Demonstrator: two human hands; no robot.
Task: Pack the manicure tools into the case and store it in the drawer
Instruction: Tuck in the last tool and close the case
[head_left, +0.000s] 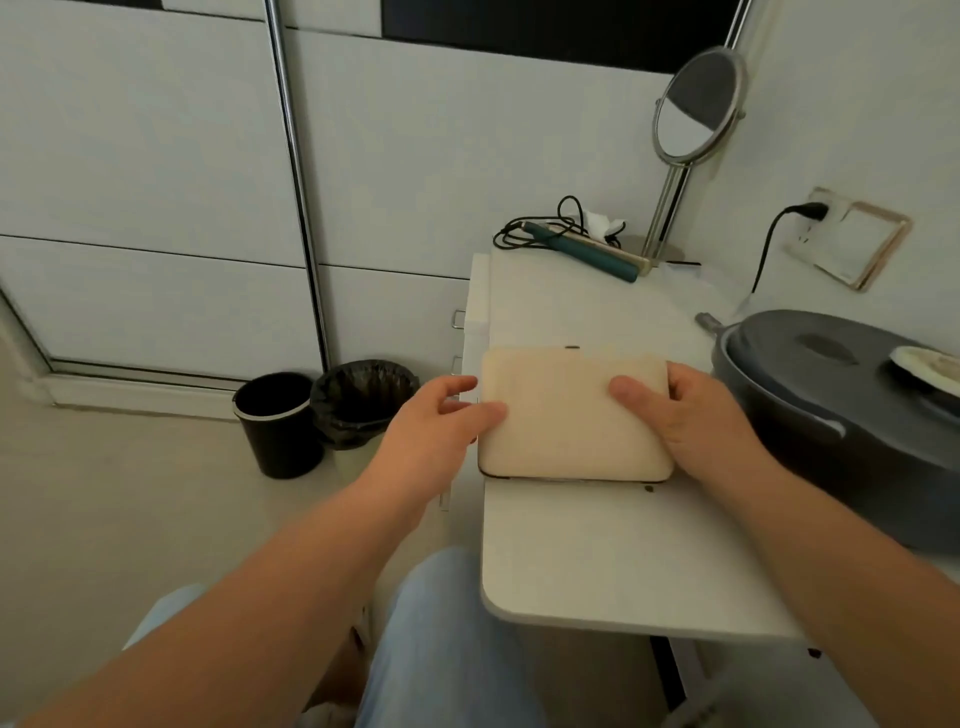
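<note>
- Case (571, 415): cream, rectangular, lying flat on the white table (597, 566) near its left edge; lid appears down, a dark seam and thin metal rim showing along the near side; small clasp at its 12 o'clock edge; no manicure tools visible outside it.
- Right hand (701, 421): at the case's 3 o'clock; thumb pressed on the lid, fingers wrapped round the right edge; gripping the case.
- Left hand (441, 421): at the case's 9 o'clock; fingers loosely spread, thumb tip touching the left edge; whether it truly holds the case cannot be told.
- Drawers (470, 332): white unit at the case's 10 o'clock, small metal handles showing; all appear closed.
- Progress, judged: packing seems finished and the case shut; remaining, opening a drawer, placing the case inside, closing it.
- Other items: mirror (696, 109) at 1 o'clock; grey pot (831, 395) at 3 o'clock; two bins (322, 415) on the floor at 9 o'clock.
</note>
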